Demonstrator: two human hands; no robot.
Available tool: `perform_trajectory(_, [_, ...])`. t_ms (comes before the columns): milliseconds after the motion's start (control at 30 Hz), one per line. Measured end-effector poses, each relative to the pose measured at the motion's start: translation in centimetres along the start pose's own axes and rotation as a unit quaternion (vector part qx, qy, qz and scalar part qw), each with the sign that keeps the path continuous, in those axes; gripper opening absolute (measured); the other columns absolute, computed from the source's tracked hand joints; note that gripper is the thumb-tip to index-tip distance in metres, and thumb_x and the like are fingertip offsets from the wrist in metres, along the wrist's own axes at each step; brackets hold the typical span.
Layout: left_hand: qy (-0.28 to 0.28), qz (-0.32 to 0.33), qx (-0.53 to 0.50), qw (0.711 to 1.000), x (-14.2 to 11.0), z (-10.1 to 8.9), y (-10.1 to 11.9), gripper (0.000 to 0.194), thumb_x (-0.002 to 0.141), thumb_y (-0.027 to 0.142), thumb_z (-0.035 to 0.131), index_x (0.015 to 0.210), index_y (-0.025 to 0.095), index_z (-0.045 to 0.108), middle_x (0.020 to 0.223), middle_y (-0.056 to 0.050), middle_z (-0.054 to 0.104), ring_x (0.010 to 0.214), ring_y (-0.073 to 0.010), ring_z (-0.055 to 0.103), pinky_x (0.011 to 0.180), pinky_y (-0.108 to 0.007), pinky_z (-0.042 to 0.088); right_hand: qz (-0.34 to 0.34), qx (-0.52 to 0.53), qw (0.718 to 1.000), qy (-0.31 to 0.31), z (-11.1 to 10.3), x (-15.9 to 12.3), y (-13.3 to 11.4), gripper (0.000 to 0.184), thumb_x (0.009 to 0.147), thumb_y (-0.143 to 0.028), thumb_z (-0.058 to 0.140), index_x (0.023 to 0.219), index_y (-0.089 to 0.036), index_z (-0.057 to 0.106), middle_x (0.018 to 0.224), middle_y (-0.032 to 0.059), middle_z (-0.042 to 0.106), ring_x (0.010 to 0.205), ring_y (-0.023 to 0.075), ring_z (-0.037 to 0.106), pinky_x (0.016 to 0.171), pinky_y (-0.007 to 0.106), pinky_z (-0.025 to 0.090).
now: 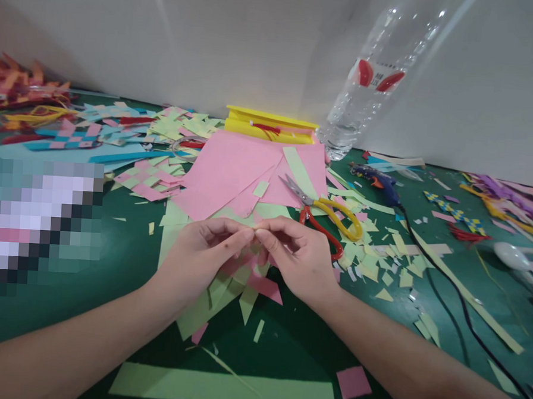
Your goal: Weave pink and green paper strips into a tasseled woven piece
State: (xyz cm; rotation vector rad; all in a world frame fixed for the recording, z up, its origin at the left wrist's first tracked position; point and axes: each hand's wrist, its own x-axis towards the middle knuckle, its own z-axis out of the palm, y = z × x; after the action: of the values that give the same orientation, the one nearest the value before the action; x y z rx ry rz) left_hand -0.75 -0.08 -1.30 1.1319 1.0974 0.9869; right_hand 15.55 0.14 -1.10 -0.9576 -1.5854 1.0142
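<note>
My left hand (205,250) and my right hand (297,254) meet at the middle of the view, thumbs and forefingers pinched tip to tip. Whatever lies between the fingertips is too small and hidden to name. Just beyond them, pink paper sheets (232,168) overlap pale green paper. Scissors (313,202) with one yellow and one red handle rest partly open on the pink sheet, close to my right hand. Under both hands are cut green pieces (198,315) and a pink scrap (266,287). Nearer to me lies a long pale green strip (225,388).
A plastic bottle (365,91) stands at the back wall beside a yellow folded piece (270,125). To the right are a glue gun (379,180) with its black cord, a white spoon (511,256) and scraps. Woven paper pieces (151,178) lie left, near a blurred-out device (33,223).
</note>
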Motion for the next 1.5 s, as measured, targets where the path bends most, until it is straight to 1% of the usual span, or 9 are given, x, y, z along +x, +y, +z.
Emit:
perform_trajectory(267, [0.004, 0.002, 0.018, 1.000, 0.02, -0.08, 0.02, 0.030, 0.079, 0.044, 0.068, 0.067, 0.017, 0.064, 0.062, 0.001, 0.062, 0.050, -0.0083, 0.050, 0.044, -0.015, 0.039, 0.003, -0.007, 1.000, -0.001, -0.07, -0.06, -0.16, 0.010, 0.086, -0.026, 0.060, 0.083, -0.018, 0.066, 0.071, -0.0010, 0.065, 0.049, 0.0063, 0.058, 0.046, 0.017, 0.047])
perform_trajectory(400, [-0.005, -0.004, 0.003, 1.000, 0.01, 0.06, 0.11, 0.029, 0.079, 0.042, 0.068, 0.067, 0.017, 0.064, 0.063, 0.000, 0.064, 0.049, -0.0076, 0.050, 0.043, -0.015, 0.038, 0.003, -0.007, 1.000, -0.007, -0.02, -0.07, -0.40, 0.010, 0.086, -0.024, 0.059, 0.083, -0.018, 0.065, 0.073, -0.0003, 0.066, 0.050, 0.0063, 0.059, 0.047, 0.017, 0.048])
perform_trajectory(533, [-0.011, -0.011, -0.005, 1.000, -0.14, 0.20, 0.36, 0.027, 0.080, 0.042, 0.067, 0.070, 0.017, 0.065, 0.066, -0.001, 0.066, 0.045, -0.0064, 0.047, 0.040, -0.015, 0.035, -0.002, -0.045, 0.999, -0.002, 0.02, -0.12, -0.48, 0.010, 0.086, -0.025, 0.057, 0.083, -0.018, 0.065, 0.081, 0.0027, 0.069, 0.060, 0.0097, 0.064, 0.051, 0.019, 0.051])
perform_trajectory(700, [-0.014, -0.029, -0.005, 0.999, -0.27, 0.23, 0.55, 0.025, 0.080, 0.041, 0.067, 0.074, 0.017, 0.065, 0.058, 0.001, 0.064, 0.046, -0.0079, 0.049, 0.040, -0.015, 0.035, -0.009, -0.076, 0.997, 0.004, -0.01, -0.22, -0.57, 0.009, 0.086, -0.023, 0.057, 0.084, -0.019, 0.064, 0.083, 0.0034, 0.070, 0.070, 0.0126, 0.067, 0.054, 0.020, 0.051])
perform_trajectory(833, [-0.013, -0.019, -0.020, 1.000, -0.22, 0.18, 0.38, 0.034, 0.080, 0.041, 0.068, 0.060, 0.017, 0.055, 0.065, 0.000, 0.066, 0.047, -0.0072, 0.051, 0.041, -0.015, 0.037, -0.003, -0.057, 0.998, -0.001, -0.01, -0.15, -0.64, 0.009, 0.086, -0.022, 0.056, 0.083, -0.018, 0.064, 0.080, 0.0028, 0.069, 0.065, 0.0109, 0.065, 0.051, 0.019, 0.050])
perform_trajectory(933, [-0.007, -0.007, -0.017, 1.000, -0.18, 0.21, 0.32, 0.037, 0.079, 0.040, 0.068, 0.056, 0.016, 0.051, 0.065, 0.000, 0.064, 0.047, -0.0070, 0.050, 0.040, -0.015, 0.036, -0.003, -0.031, 1.000, 0.003, 0.02, -0.07, -0.41, 0.010, 0.086, -0.024, 0.058, 0.083, -0.018, 0.064, 0.079, 0.0025, 0.069, 0.061, 0.0100, 0.064, 0.049, 0.019, 0.049])
perform_trajectory(1100, [-0.006, 0.001, -0.014, 1.000, -0.13, 0.23, 0.30, 0.033, 0.080, 0.039, 0.067, 0.060, 0.015, 0.056, 0.065, 0.001, 0.062, 0.046, -0.0057, 0.047, 0.041, -0.015, 0.036, -0.002, -0.006, 1.000, 0.006, 0.05, -0.08, -0.06, 0.011, 0.086, -0.027, 0.059, 0.085, -0.018, 0.066, 0.081, 0.0032, 0.069, 0.064, 0.0109, 0.065, 0.050, 0.020, 0.050])
perform_trajectory(1267, [-0.016, -0.009, -0.023, 1.000, -0.10, 0.12, 0.31, 0.035, 0.080, 0.040, 0.069, 0.059, 0.015, 0.055, 0.060, 0.002, 0.059, 0.046, -0.0059, 0.045, 0.042, -0.015, 0.035, 0.006, -0.012, 1.000, 0.000, 0.00, -0.12, -0.33, 0.011, 0.086, -0.027, 0.059, 0.084, -0.018, 0.065, 0.078, 0.0026, 0.069, 0.060, 0.0101, 0.063, 0.050, 0.020, 0.051])
perform_trajectory(1500, [-0.016, -0.012, -0.020, 1.000, -0.03, 0.14, 0.35, 0.026, 0.078, 0.042, 0.069, 0.071, 0.017, 0.066, 0.058, 0.002, 0.058, 0.045, -0.0062, 0.041, 0.042, -0.016, 0.033, 0.020, -0.022, 1.000, -0.007, 0.04, -0.21, -0.47, 0.011, 0.087, -0.028, 0.058, 0.085, -0.018, 0.064, 0.072, 0.0006, 0.067, 0.054, 0.0092, 0.061, 0.051, 0.020, 0.051])
